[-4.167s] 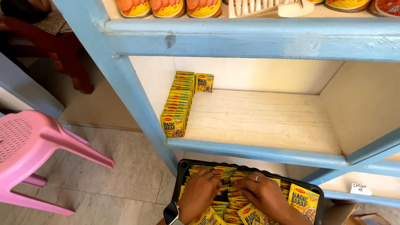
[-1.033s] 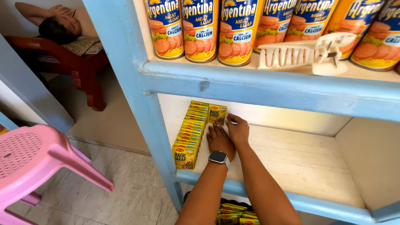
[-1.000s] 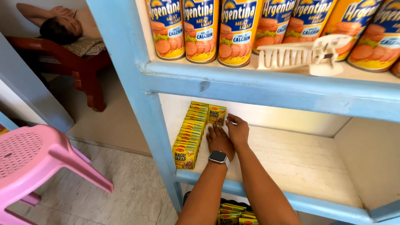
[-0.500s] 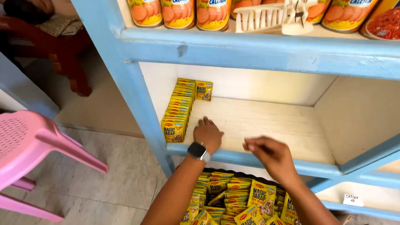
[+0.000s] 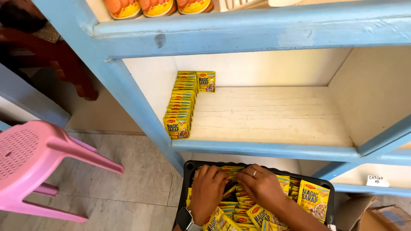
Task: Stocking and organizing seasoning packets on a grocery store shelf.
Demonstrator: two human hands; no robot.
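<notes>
The yellow seasoning sachets (image 5: 257, 205) lie heaped in the black crate (image 5: 187, 175), just below the blue shelf's front rail (image 5: 265, 150). Gathering them flat and squared before lifting would likely keep the bundle tidy. The left hand (image 5: 208, 188) and right hand (image 5: 260, 186) curl down into the heap, fingers bent around sachets; whether either truly pinches one is hard to tell.
</notes>
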